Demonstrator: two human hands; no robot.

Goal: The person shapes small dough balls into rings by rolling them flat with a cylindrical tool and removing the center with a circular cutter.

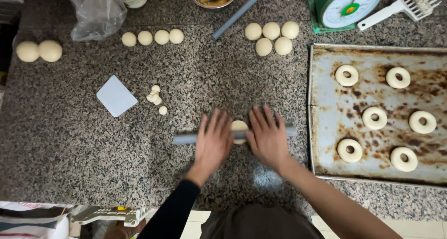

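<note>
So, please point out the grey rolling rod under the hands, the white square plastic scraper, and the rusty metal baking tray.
Grey rolling rod [186, 139]: head view, on its bare left end.
White square plastic scraper [116, 96]: head view, on its flat middle.
Rusty metal baking tray [326, 127]: head view, on its bare stained floor.

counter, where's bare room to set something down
Bare granite left of the left hand, below the white scraper, and between the dough balls and the rolling pin. Crowded: the back edge and the baking tray of dough rings.
</note>
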